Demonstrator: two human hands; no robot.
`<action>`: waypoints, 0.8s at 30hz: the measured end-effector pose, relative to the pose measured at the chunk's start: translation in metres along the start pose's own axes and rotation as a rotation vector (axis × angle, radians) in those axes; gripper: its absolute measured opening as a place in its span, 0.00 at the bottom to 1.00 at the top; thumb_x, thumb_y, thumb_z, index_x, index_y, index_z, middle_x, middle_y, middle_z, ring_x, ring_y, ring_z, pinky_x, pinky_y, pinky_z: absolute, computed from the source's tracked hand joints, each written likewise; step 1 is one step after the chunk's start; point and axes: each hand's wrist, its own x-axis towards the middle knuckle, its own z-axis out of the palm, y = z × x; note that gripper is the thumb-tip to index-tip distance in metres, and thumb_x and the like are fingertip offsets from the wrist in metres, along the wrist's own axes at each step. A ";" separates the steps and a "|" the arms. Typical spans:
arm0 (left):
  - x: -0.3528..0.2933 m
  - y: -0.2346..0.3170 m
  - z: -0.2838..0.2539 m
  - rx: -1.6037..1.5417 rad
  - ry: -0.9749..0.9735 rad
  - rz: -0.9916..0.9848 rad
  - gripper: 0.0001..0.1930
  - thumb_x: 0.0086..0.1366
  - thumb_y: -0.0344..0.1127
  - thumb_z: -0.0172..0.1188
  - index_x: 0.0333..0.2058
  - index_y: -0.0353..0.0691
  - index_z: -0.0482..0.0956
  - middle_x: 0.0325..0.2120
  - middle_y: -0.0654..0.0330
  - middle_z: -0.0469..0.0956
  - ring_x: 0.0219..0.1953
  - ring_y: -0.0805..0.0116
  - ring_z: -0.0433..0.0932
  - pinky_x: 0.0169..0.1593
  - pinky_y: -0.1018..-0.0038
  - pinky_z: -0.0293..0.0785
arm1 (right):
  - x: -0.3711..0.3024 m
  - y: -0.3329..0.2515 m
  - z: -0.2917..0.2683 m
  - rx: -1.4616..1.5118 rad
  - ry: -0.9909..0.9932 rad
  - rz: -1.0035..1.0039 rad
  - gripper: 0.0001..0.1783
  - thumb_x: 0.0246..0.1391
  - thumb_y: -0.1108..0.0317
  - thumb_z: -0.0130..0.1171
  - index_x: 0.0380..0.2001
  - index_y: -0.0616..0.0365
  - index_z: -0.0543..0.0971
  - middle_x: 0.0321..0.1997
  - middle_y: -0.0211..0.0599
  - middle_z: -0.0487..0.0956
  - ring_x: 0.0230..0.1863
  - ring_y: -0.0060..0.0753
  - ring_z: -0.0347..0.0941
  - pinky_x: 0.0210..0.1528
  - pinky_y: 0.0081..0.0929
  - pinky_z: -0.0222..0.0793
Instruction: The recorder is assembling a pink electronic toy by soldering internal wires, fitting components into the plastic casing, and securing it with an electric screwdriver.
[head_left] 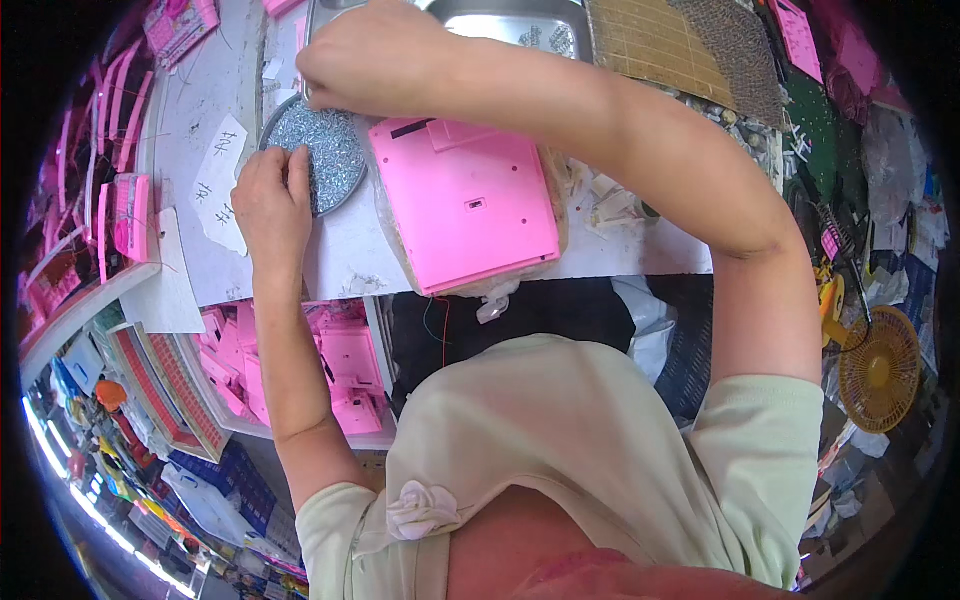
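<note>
Two curled hands (272, 203) (372, 60), grips unclear, one dish (274, 116), one pink casing (460, 228)

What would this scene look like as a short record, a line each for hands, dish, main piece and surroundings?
Left hand: fingers bent, at the left side of the dish; any held item hidden
Right hand: curled, near the dish's far edge; contents hidden
Dish: round, dark-rimmed, with many small silvery pieces
Main piece: pink casing, flat on the worktable, right of the dish
Surroundings: metal tray, handwritten paper, yellow fan
</note>
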 end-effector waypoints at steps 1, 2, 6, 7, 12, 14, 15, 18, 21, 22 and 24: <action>0.000 -0.003 0.001 0.006 -0.005 -0.003 0.13 0.68 0.37 0.62 0.28 0.33 0.77 0.26 0.49 0.77 0.29 0.48 0.76 0.36 0.56 0.70 | 0.002 -0.006 0.000 0.052 0.011 -0.006 0.10 0.52 0.65 0.64 0.36 0.59 0.83 0.35 0.42 0.86 0.37 0.44 0.84 0.39 0.42 0.80; 0.000 -0.007 0.002 0.012 -0.009 -0.006 0.14 0.68 0.37 0.61 0.28 0.33 0.77 0.26 0.48 0.77 0.30 0.47 0.76 0.36 0.55 0.69 | 0.006 -0.012 0.000 0.103 0.022 -0.012 0.06 0.46 0.69 0.65 0.29 0.57 0.86 0.33 0.43 0.86 0.40 0.47 0.85 0.40 0.46 0.80; -0.001 -0.009 0.000 -0.050 0.080 0.044 0.12 0.69 0.35 0.60 0.29 0.32 0.77 0.28 0.48 0.77 0.31 0.47 0.77 0.37 0.56 0.70 | 0.026 -0.031 -0.013 0.125 -0.016 -0.059 0.06 0.49 0.69 0.64 0.29 0.59 0.85 0.32 0.47 0.85 0.37 0.50 0.84 0.41 0.44 0.80; -0.004 -0.009 -0.001 -0.085 0.078 0.041 0.11 0.69 0.34 0.61 0.30 0.32 0.78 0.29 0.49 0.78 0.31 0.49 0.77 0.37 0.57 0.71 | 0.022 -0.033 -0.018 0.163 0.022 -0.011 0.06 0.50 0.70 0.63 0.29 0.59 0.85 0.32 0.48 0.85 0.36 0.51 0.84 0.41 0.43 0.80; -0.026 0.006 -0.023 -0.278 0.051 -0.112 0.06 0.67 0.30 0.63 0.34 0.32 0.81 0.30 0.53 0.79 0.30 0.59 0.77 0.37 0.66 0.73 | -0.084 0.000 -0.059 0.674 0.158 0.141 0.08 0.56 0.67 0.68 0.36 0.59 0.86 0.29 0.37 0.85 0.29 0.29 0.81 0.34 0.28 0.75; -0.029 0.011 -0.021 -0.414 0.060 -0.148 0.05 0.66 0.29 0.64 0.34 0.32 0.81 0.28 0.56 0.79 0.28 0.65 0.75 0.35 0.70 0.71 | -0.138 0.003 -0.075 0.989 0.056 0.487 0.07 0.55 0.70 0.69 0.35 0.61 0.86 0.29 0.30 0.85 0.30 0.16 0.79 0.33 0.21 0.73; -0.030 0.014 -0.019 -0.480 0.063 -0.163 0.05 0.66 0.28 0.65 0.34 0.32 0.81 0.28 0.57 0.78 0.27 0.68 0.74 0.34 0.72 0.70 | -0.160 0.002 -0.076 1.024 0.056 0.605 0.09 0.54 0.67 0.70 0.35 0.60 0.87 0.30 0.32 0.86 0.31 0.18 0.80 0.35 0.21 0.74; -0.033 0.024 -0.019 -0.564 -0.011 -0.187 0.05 0.65 0.28 0.66 0.33 0.32 0.81 0.26 0.60 0.77 0.26 0.73 0.71 0.32 0.76 0.68 | -0.184 -0.018 -0.064 0.930 0.048 0.722 0.10 0.52 0.65 0.71 0.35 0.58 0.87 0.31 0.33 0.87 0.31 0.21 0.81 0.36 0.21 0.75; -0.032 0.039 -0.027 -0.546 -0.102 -0.145 0.06 0.67 0.29 0.66 0.34 0.32 0.80 0.27 0.66 0.75 0.30 0.79 0.70 0.36 0.82 0.66 | -0.192 -0.023 -0.039 0.691 0.182 0.542 0.08 0.51 0.65 0.71 0.33 0.55 0.87 0.29 0.31 0.84 0.31 0.27 0.80 0.33 0.25 0.74; -0.032 0.042 -0.028 -0.559 -0.087 -0.099 0.06 0.67 0.29 0.66 0.33 0.32 0.80 0.28 0.65 0.76 0.30 0.79 0.70 0.35 0.81 0.65 | -0.191 -0.021 -0.033 0.596 0.241 0.427 0.07 0.51 0.65 0.71 0.32 0.55 0.87 0.29 0.31 0.83 0.31 0.29 0.79 0.32 0.26 0.73; -0.035 0.050 -0.031 -0.599 -0.049 -0.082 0.06 0.67 0.28 0.66 0.32 0.32 0.79 0.28 0.65 0.76 0.29 0.79 0.69 0.34 0.80 0.65 | -0.191 -0.019 -0.023 0.464 0.312 0.277 0.07 0.50 0.65 0.72 0.31 0.55 0.86 0.29 0.30 0.81 0.31 0.32 0.78 0.31 0.28 0.73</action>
